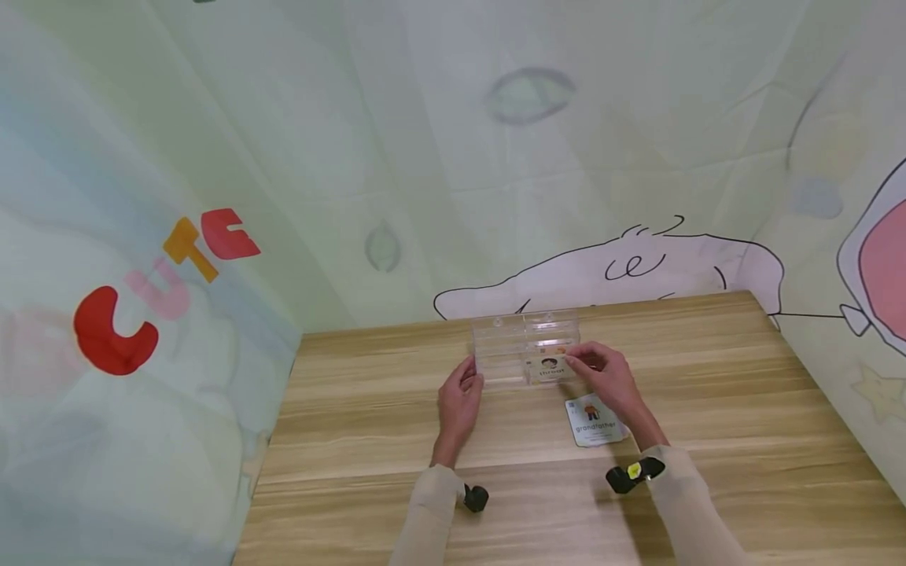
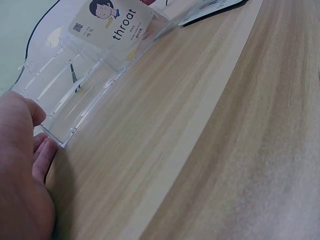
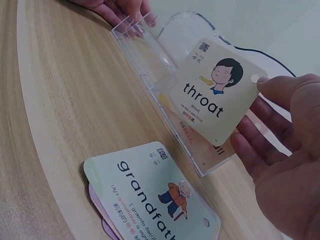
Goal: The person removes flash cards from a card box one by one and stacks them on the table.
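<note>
A clear tiered plastic card holder [image 1: 499, 358] stands on the wooden table. At its left end, my left hand [image 1: 460, 399] grips the side wall between thumb and fingers [image 2: 45, 155]. My right hand [image 1: 610, 379] pinches the "throat" flash card [image 3: 215, 90] by its holed corner, thumb in front and fingers behind. This card is tilted at the front right compartment of the holder, overlapping another card [image 3: 200, 150] there, which is mostly hidden. Below my right hand lies a small stack of flash cards, with the "grandfather" card [image 1: 594, 420] on top.
The wooden table [image 1: 354, 409] reaches back to a fabric backdrop with cartoon drawings [image 1: 637, 267]. Another printed curtain [image 1: 177, 314] hangs along the left side. The card stack sits close in front of the holder's right end.
</note>
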Action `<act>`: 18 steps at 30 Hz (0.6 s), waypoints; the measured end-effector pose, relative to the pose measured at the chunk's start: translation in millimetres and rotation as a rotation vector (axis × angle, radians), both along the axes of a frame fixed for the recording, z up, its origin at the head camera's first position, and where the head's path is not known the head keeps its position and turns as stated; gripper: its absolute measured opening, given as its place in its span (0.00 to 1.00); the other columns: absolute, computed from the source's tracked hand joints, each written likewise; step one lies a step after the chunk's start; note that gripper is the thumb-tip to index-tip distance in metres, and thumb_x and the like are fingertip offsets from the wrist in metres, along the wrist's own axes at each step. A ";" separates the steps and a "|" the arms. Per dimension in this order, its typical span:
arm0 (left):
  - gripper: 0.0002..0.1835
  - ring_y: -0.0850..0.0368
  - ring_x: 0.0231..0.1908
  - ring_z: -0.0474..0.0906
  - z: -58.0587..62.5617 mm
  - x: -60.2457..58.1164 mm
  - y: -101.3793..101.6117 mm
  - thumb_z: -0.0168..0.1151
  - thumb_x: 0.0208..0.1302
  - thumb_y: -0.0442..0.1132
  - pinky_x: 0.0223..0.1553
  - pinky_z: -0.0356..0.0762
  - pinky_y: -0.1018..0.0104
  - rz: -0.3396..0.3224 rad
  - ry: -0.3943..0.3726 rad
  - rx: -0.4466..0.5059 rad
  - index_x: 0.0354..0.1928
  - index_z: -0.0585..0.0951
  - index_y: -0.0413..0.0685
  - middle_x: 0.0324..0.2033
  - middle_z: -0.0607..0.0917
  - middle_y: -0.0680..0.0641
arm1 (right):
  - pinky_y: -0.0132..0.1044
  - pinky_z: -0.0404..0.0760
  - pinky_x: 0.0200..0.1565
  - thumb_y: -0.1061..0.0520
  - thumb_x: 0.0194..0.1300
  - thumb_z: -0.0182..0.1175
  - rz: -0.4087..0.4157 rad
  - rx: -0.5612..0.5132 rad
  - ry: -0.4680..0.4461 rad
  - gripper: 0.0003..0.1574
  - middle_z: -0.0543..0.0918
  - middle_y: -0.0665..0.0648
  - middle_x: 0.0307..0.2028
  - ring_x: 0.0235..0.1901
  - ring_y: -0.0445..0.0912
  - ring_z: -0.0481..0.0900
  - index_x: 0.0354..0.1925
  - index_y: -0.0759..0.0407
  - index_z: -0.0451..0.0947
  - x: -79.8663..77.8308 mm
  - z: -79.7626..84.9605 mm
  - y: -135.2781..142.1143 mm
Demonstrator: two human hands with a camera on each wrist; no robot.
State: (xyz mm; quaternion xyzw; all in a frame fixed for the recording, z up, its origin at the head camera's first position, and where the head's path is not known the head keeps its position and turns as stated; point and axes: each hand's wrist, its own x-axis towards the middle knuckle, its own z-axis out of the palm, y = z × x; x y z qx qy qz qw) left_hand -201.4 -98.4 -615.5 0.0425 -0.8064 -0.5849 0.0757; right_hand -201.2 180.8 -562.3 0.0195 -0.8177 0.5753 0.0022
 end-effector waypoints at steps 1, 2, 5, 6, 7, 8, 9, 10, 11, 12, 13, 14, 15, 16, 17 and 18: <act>0.25 0.49 0.54 0.85 0.4 0.1 0.2 0.62 0.72 0.35 0.57 0.83 0.59 0.000 0.002 0.001 0.69 0.76 0.39 0.58 0.85 0.40 | 0.52 0.81 0.59 0.53 0.74 0.65 0.012 0.005 0.010 0.17 0.86 0.61 0.51 0.52 0.55 0.83 0.54 0.61 0.84 0.2 0.8 -0.1; 0.25 0.49 0.54 0.85 0.8 0.2 0.3 0.62 0.72 0.35 0.57 0.83 0.59 0.000 0.004 0.002 0.69 0.76 0.39 0.58 0.85 0.40 | 0.51 0.82 0.59 0.53 0.74 0.64 0.020 0.009 0.016 0.17 0.86 0.61 0.52 0.52 0.55 0.83 0.55 0.61 0.84 0.3 1.1 -0.2; 0.25 0.48 0.54 0.85 2.1 0.7 0.5 0.62 0.72 0.35 0.57 0.83 0.58 0.006 0.001 0.000 0.69 0.77 0.39 0.57 0.85 0.40 | 0.51 0.83 0.58 0.54 0.76 0.63 0.040 0.028 0.034 0.17 0.86 0.62 0.53 0.53 0.55 0.83 0.57 0.61 0.84 0.6 1.5 -0.8; 0.25 0.49 0.54 0.85 2.2 1.0 0.4 0.62 0.72 0.35 0.57 0.83 0.58 0.007 -0.001 0.000 0.69 0.77 0.39 0.57 0.85 0.41 | 0.50 0.83 0.58 0.54 0.76 0.62 0.042 0.036 0.039 0.17 0.86 0.62 0.54 0.53 0.55 0.83 0.57 0.61 0.84 0.7 1.4 -0.9; 0.25 0.49 0.54 0.85 2.3 1.2 0.4 0.62 0.72 0.35 0.57 0.83 0.58 0.008 -0.003 0.000 0.69 0.77 0.40 0.57 0.85 0.41 | 0.49 0.83 0.58 0.55 0.76 0.62 0.037 0.040 0.043 0.17 0.86 0.62 0.54 0.53 0.55 0.83 0.57 0.61 0.84 0.6 1.2 -1.3; 0.25 0.49 0.54 0.85 2.5 1.3 0.5 0.62 0.72 0.35 0.57 0.83 0.58 0.008 -0.005 -0.001 0.69 0.76 0.40 0.57 0.85 0.41 | 0.48 0.83 0.57 0.55 0.76 0.62 0.024 0.038 0.040 0.16 0.86 0.62 0.53 0.53 0.55 0.83 0.57 0.61 0.84 0.4 0.7 -1.4; 0.25 0.49 0.54 0.85 2.7 1.4 0.5 0.62 0.72 0.35 0.57 0.83 0.58 0.008 -0.007 -0.004 0.69 0.76 0.40 0.58 0.85 0.41 | 0.46 0.84 0.56 0.55 0.77 0.61 0.013 0.042 0.042 0.16 0.86 0.62 0.53 0.53 0.54 0.83 0.56 0.61 0.84 0.2 0.4 -1.4; 0.25 0.49 0.54 0.85 2.8 1.5 0.6 0.62 0.72 0.35 0.57 0.83 0.59 0.008 -0.008 -0.005 0.70 0.76 0.40 0.58 0.85 0.41 | 0.44 0.84 0.56 0.56 0.77 0.61 0.002 0.038 0.042 0.16 0.86 0.62 0.52 0.52 0.54 0.82 0.56 0.62 0.84 -0.1 0.3 -1.3; 0.25 0.49 0.54 0.85 2.8 1.7 0.7 0.62 0.72 0.35 0.57 0.83 0.59 0.007 -0.007 -0.004 0.70 0.76 0.39 0.58 0.85 0.41 | 0.41 0.84 0.54 0.56 0.77 0.61 -0.008 0.037 0.044 0.15 0.86 0.62 0.52 0.52 0.53 0.82 0.56 0.62 0.83 -0.1 0.2 -1.1; 0.25 0.49 0.54 0.85 2.9 1.8 0.7 0.62 0.72 0.35 0.57 0.83 0.59 0.005 -0.006 -0.003 0.70 0.76 0.39 0.58 0.85 0.41 | 0.39 0.83 0.53 0.56 0.77 0.61 -0.021 0.031 0.043 0.15 0.86 0.62 0.51 0.51 0.53 0.82 0.55 0.62 0.83 -0.4 0.2 -0.7; 0.25 0.49 0.54 0.85 3.0 1.8 0.8 0.62 0.72 0.36 0.57 0.83 0.59 0.005 -0.007 -0.004 0.70 0.76 0.39 0.58 0.85 0.41 | 0.36 0.83 0.52 0.56 0.77 0.61 -0.033 0.024 0.042 0.15 0.86 0.62 0.51 0.50 0.53 0.82 0.55 0.63 0.83 -0.6 0.4 -0.4; 0.25 0.49 0.54 0.85 3.2 1.9 0.9 0.62 0.72 0.35 0.57 0.83 0.59 0.005 -0.006 -0.005 0.70 0.76 0.39 0.58 0.85 0.41 | 0.35 0.83 0.50 0.56 0.76 0.61 -0.042 0.022 0.042 0.15 0.86 0.62 0.50 0.50 0.53 0.82 0.55 0.63 0.83 -0.7 0.4 0.2; 0.25 0.49 0.54 0.85 3.3 1.9 1.0 0.62 0.72 0.35 0.57 0.83 0.59 0.004 -0.007 -0.004 0.70 0.76 0.39 0.58 0.85 0.41 | 0.33 0.82 0.48 0.56 0.77 0.61 -0.050 0.022 0.039 0.15 0.86 0.62 0.50 0.50 0.53 0.82 0.55 0.63 0.83 -0.6 0.9 0.8; 0.25 0.49 0.54 0.85 3.3 1.9 0.9 0.62 0.72 0.36 0.57 0.83 0.59 0.003 -0.006 -0.002 0.70 0.76 0.39 0.58 0.85 0.41 | 0.32 0.82 0.47 0.56 0.77 0.61 -0.057 0.022 0.035 0.16 0.86 0.63 0.51 0.50 0.53 0.82 0.56 0.63 0.83 -0.6 1.4 1.6; 0.25 0.49 0.54 0.85 3.4 2.0 0.9 0.62 0.72 0.35 0.57 0.84 0.59 0.003 0.000 -0.003 0.69 0.76 0.39 0.58 0.85 0.40 | 0.31 0.82 0.47 0.55 0.77 0.61 -0.064 0.025 0.032 0.16 0.86 0.63 0.51 0.50 0.54 0.82 0.56 0.63 0.83 -0.4 1.7 2.5; 0.25 0.49 0.54 0.85 3.4 2.0 0.9 0.62 0.72 0.35 0.57 0.83 0.59 0.003 -0.001 -0.003 0.69 0.76 0.39 0.58 0.85 0.41 | 0.30 0.82 0.46 0.55 0.77 0.60 -0.071 0.026 0.027 0.17 0.85 0.63 0.52 0.50 0.54 0.82 0.57 0.63 0.82 -0.2 2.3 3.3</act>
